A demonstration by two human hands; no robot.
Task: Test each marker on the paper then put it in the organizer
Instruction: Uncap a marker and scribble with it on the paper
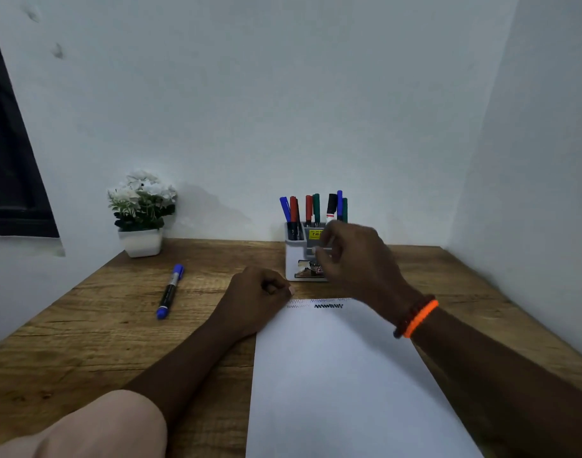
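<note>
Head view looks down on a brown wooden desk (94,328) where the white plastic organizer (294,259), holding several upright markers, stands at the wall. Right hand (355,256) hovers blurred before the organizer, fingers curled, but whether it holds anything I cannot tell. Left hand (256,292), a loose empty fist, rests on the white paper sheet's (342,375) far corner near the organizer; a blue-capped marker (170,291) lies well left of it.

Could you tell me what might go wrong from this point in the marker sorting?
The right hand is blurred at the organizer, already crowded with markers; a clumsy insertion could tip it. The paper is pinned only at its corner by the left hand, so it may slide. The blue marker lies far left and might be overlooked.
</note>
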